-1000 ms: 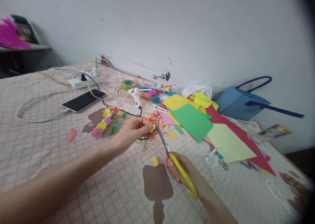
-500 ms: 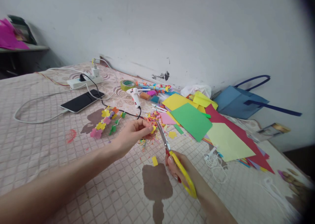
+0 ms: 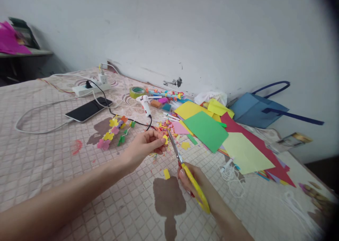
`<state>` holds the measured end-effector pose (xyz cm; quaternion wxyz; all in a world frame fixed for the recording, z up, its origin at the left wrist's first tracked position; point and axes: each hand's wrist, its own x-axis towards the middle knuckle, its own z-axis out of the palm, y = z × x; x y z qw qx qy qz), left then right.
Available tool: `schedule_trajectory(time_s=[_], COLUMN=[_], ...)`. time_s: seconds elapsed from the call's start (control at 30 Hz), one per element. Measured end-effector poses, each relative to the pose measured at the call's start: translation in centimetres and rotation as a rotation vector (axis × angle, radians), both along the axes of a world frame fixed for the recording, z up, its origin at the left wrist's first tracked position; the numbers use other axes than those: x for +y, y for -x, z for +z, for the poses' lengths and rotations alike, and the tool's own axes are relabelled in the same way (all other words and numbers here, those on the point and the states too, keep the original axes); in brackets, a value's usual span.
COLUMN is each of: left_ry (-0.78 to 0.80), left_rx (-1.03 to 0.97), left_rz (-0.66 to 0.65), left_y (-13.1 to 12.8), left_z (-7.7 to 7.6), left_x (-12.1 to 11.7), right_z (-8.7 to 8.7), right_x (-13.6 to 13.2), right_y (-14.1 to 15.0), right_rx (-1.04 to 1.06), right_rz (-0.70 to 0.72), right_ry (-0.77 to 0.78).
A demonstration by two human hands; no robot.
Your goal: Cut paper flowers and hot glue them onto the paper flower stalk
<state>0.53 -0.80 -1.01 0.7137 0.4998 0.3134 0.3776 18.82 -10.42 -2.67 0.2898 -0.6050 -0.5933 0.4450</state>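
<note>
Pinched between the thumb and fingers of my left hand (image 3: 150, 142) is a small yellow paper piece (image 3: 165, 138), partly hidden by the fingertips. My right hand (image 3: 194, 179) is closed around the yellow and red handles of a pair of scissors (image 3: 175, 145). The blades point up and left, their tips close beside the yellow piece. Small colourful paper scraps (image 3: 168, 125) lie in a heap just beyond the fingers. A yellow paper flower (image 3: 185, 145) rests right of the blades, and a yellow rectangle (image 3: 166, 174) lies nearer to me.
Paper flowers (image 3: 108, 136) on stems lie left of my hand. Behind stand a white glue gun (image 3: 145, 105) and a tape roll (image 3: 137, 91). A phone (image 3: 88, 109) charges by a power strip (image 3: 91, 88). Coloured sheets (image 3: 206, 130) and a blue bag (image 3: 256, 108) are at right.
The scissors have shifted slightly left, and their blades appear closer together. My left hand keeps its pinch on the yellow piece, almost unmoved.
</note>
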Motion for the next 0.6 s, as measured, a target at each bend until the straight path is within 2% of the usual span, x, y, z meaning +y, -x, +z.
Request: schedule_trajectory(time_s=[0.33,0.6], left_ry=[0.007,0.037], left_rx=[-0.038,-0.050], left_rz=[0.038,0.054], left_y=[-0.08,-0.18], left_z=[0.06,0.18], left_x=[-0.01,-0.11], right_z=[0.40,0.40], right_x=[-0.21,-0.25], right_y=[0.13,0.24], right_rx=[-0.028,-0.028], right_rz=[0.034,-0.001], right_ry=[0.004,-0.008])
